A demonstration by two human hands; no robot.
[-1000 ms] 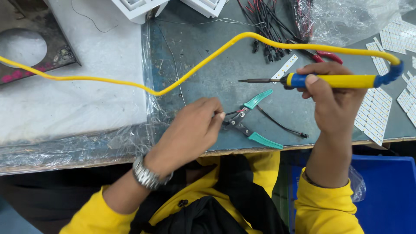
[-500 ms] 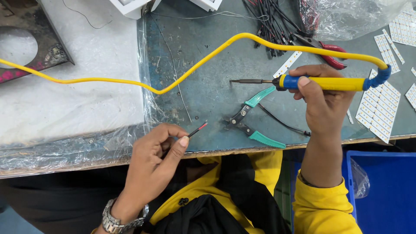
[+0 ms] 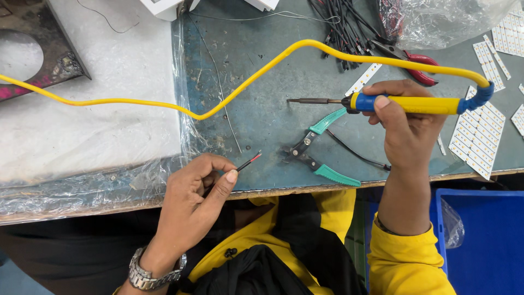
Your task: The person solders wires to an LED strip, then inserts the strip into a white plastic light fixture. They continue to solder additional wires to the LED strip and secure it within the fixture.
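Blue-grey scuffed bench (image 3: 262,109): left hand (image 3: 191,202) pinches wire (image 3: 248,161), right hand (image 3: 406,125) grips soldering iron (image 3: 415,104).

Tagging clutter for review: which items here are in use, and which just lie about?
In use:
left hand pinching thin red-and-black wire pair
right hand gripping yellow-handled soldering iron

Lying about:
green-handled cutters
red-handled pliers
black wire bundle
white LED strips

pliers (image 3: 319,155) on table (image 3: 256,65), between wire (image 3: 248,161) and soldering iron (image 3: 404,104)
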